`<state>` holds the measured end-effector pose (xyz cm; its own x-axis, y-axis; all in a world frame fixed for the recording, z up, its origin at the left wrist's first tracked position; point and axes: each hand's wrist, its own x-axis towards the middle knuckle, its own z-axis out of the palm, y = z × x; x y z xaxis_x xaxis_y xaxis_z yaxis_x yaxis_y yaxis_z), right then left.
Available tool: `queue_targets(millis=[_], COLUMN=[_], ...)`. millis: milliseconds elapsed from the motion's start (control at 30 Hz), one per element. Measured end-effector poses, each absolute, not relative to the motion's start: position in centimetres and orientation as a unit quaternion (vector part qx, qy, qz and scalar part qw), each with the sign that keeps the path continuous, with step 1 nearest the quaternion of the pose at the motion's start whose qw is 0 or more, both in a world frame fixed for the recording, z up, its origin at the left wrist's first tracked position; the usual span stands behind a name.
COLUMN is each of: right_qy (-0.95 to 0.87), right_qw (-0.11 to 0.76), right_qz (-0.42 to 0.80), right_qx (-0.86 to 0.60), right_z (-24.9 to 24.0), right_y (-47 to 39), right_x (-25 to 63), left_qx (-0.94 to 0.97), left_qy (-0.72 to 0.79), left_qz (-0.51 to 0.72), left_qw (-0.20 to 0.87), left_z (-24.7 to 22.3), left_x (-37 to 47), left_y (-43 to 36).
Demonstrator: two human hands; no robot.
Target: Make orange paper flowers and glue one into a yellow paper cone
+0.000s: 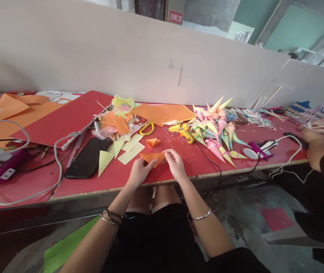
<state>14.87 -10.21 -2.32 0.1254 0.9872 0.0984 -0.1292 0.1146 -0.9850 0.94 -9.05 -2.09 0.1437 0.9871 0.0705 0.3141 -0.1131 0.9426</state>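
Near the front edge of the red table (179, 167), an orange folded paper (153, 156) is held between my two hands. My left hand (142, 170) grips its left and lower side, thumb on top. The fingertips of my right hand (175, 162) pinch its right corner. Just beyond lies a smaller folded orange piece (153, 142), touched by neither hand. Pale yellow paper pieces (131, 151) lie to the left of my hands. A yellow glue gun (182, 131) rests on the table beyond my right hand.
A black phone (85, 159) and white cable (58, 163) lie left. Yellow-handled scissors (147, 129) and orange sheets (162, 113) are farther back. Colourful paper cones (216, 129) are piled right, near a purple power strip (260, 150). Another person's hand (315, 146) is at far right.
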Motion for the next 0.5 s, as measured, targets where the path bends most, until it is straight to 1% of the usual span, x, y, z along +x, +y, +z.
queue_targets(millis=[167,333,500], right_qy=[-0.475,-0.511,-0.56], right_qw=[0.58,0.55,0.544], right_qz=[0.46,0.458,0.411], right_qx=[-0.476,-0.476,-0.47], right_z=[-2.7,-2.76,-2.08], right_y=[-10.14,-10.12,-10.54], right_x=[14.99,15.21,15.03], left_qx=[0.641,0.642,0.681], left_qy=[0.525,0.508,0.49], left_qz=[0.394,0.394,0.362], left_qw=[0.397,0.417,0.406], left_z=[-2.25,-2.46,-2.4], left_x=[0.96,0.91,0.88], left_y=[-9.1,-9.05,-9.11])
